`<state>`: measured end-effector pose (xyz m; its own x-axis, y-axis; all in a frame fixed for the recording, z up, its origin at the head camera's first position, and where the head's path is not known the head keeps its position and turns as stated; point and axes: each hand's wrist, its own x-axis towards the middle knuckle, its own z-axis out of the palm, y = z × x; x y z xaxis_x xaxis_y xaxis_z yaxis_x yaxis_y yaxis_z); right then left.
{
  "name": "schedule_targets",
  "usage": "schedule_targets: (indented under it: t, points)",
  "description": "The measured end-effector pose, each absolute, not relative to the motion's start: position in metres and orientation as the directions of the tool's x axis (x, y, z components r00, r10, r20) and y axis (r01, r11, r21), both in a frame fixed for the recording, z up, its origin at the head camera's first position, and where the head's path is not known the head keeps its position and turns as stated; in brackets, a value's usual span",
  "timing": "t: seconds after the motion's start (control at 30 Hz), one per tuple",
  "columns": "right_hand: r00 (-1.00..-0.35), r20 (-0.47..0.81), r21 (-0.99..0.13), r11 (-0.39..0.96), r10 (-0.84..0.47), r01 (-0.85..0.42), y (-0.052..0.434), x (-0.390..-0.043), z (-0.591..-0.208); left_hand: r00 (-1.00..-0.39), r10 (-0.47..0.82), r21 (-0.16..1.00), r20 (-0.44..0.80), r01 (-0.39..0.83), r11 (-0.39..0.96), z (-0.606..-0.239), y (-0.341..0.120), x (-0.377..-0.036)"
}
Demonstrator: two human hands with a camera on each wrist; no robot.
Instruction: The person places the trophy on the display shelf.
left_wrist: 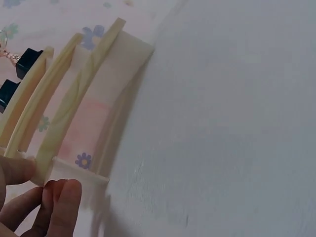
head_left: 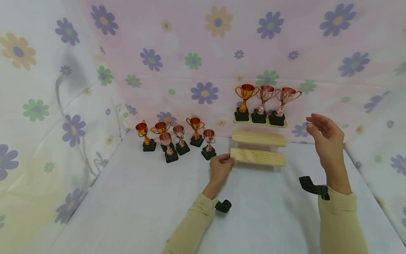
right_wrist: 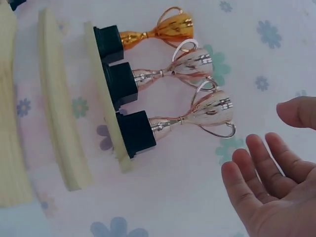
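Observation:
A three-tier wooden display stand (head_left: pixel 257 157) stands on the table, right of centre in the head view. My left hand (head_left: pixel 221 169) holds the left end of its lowest board; in the left wrist view the thumb (left_wrist: pixel 17 170) and fingers pinch the board's end. On the top tier stand a gold trophy (head_left: pixel 245 93) and two rose-gold trophies (head_left: pixel 287 96), all upright on black bases. To the right of that tier my right hand (head_left: pixel 330 139) is raised, holding nothing. In the right wrist view its loosely bent fingers (right_wrist: pixel 237 185) are apart from the nearest rose-gold trophy (right_wrist: pixel 217 106).
Left of the stand, several more trophies stand upright on the white table (head_left: pixel 136 204), among them a gold one (head_left: pixel 195 124) and a rose-gold one (head_left: pixel 208 137) near my left hand. Flower-patterned cloth (head_left: pixel 171 70) hangs behind and at both sides.

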<state>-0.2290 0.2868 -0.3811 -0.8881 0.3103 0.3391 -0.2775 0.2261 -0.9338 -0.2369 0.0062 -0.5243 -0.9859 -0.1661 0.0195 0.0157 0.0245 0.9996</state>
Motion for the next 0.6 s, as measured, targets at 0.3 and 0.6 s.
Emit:
schedule_targets:
  t: [0.3, 0.6]
  points:
    - [-0.960, 0.064, -0.972, 0.234, 0.272, 0.002, 0.271, -0.202, -0.450, -0.993, 0.115, 0.997, -0.014, -0.004, 0.082, -0.523, -0.040, -0.236]
    - [-0.961, -0.259, -0.962, -0.118, 0.099, 0.247, 0.267, -0.206, -0.489, -0.886, 0.413, 0.974, -0.211, -0.153, 0.169, -0.500, -0.153, -0.207]
